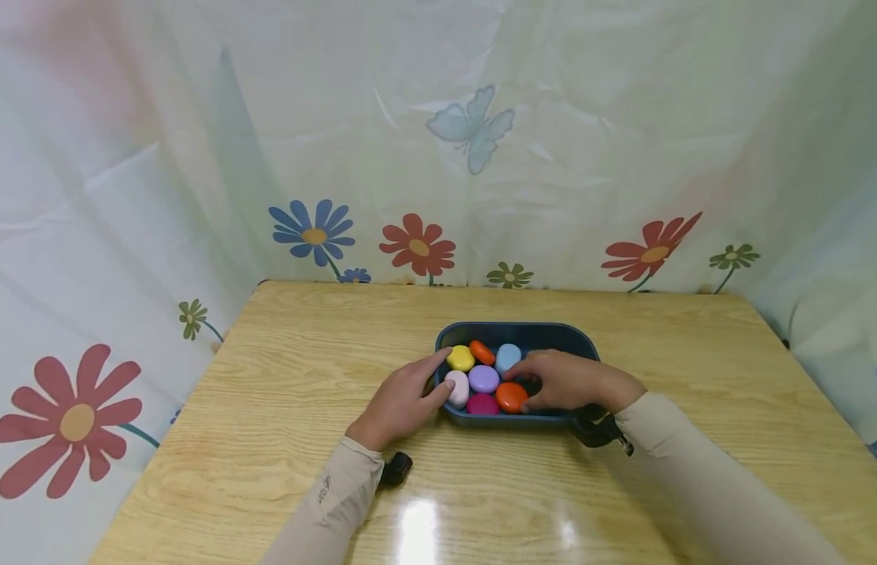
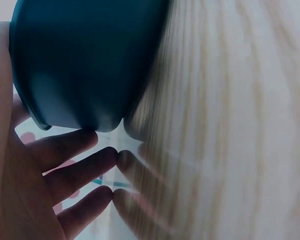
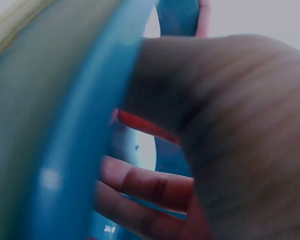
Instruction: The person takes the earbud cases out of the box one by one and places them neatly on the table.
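A dark blue rounded-corner tray (image 1: 551, 333) stands on the table. In it lie several smooth rounded pieces, among them a yellow piece (image 1: 461, 359), a whitish piece (image 1: 458, 389), a purple piece (image 1: 484, 380) and a light blue piece (image 1: 508, 357). My left hand (image 1: 403, 404) rests at the tray's left end, thumb and forefinger tips over the rim. Its other fingers are spread outside, low by the wall in the left wrist view. Reaching inside from the right, my right hand (image 1: 561, 380) pinches an orange-red piece (image 1: 511, 397) with thumb and forefinger.
A second, tilted orange-red piece (image 1: 483, 351) and a magenta piece (image 1: 483, 404) are also in the tray. The wooden table (image 1: 325, 329) extends around it. Behind hangs a flowered curtain (image 1: 551, 196). A black wrist device (image 1: 396, 468) sits under the left wrist.
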Action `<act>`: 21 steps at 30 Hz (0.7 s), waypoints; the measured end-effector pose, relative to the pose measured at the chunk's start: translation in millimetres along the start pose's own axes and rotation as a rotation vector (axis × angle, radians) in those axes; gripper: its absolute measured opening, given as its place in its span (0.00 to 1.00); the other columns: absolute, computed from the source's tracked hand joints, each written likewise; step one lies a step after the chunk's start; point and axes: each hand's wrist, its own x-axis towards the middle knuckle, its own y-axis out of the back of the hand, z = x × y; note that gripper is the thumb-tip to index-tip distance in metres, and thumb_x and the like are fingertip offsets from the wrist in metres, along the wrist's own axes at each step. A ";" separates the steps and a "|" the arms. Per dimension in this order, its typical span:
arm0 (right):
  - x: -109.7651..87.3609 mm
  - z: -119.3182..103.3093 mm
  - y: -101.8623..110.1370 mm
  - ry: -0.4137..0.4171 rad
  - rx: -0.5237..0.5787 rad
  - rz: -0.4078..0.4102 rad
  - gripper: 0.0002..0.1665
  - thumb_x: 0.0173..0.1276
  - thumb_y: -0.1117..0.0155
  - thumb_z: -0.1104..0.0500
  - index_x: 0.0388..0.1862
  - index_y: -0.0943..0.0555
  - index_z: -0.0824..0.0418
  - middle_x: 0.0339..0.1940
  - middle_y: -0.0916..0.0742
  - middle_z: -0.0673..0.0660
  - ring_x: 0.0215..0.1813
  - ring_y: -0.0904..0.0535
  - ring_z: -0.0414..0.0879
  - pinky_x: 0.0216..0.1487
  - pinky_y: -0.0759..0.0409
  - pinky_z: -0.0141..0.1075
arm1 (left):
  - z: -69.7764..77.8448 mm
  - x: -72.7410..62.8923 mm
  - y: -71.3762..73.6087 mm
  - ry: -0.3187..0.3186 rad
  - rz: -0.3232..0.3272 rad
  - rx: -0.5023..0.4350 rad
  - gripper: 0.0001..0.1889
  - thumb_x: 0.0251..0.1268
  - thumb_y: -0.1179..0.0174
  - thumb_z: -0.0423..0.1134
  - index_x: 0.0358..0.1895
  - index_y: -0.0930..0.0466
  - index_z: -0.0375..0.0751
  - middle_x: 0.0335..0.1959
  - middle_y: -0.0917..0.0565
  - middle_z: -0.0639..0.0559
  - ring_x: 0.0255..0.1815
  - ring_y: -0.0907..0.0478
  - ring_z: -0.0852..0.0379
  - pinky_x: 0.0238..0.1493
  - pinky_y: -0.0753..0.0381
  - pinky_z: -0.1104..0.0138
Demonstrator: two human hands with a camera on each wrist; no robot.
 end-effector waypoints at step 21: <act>2.9 -4.8 -8.0 -0.007 -0.116 0.051 0.26 0.59 0.22 0.53 0.57 0.16 0.56 0.48 0.19 0.53 0.46 0.26 0.46 0.52 0.21 0.45 | 1.1 -0.5 -0.3 0.024 0.002 0.002 0.33 0.75 0.58 0.66 0.79 0.41 0.61 0.73 0.30 0.54 0.72 0.33 0.53 0.71 0.35 0.55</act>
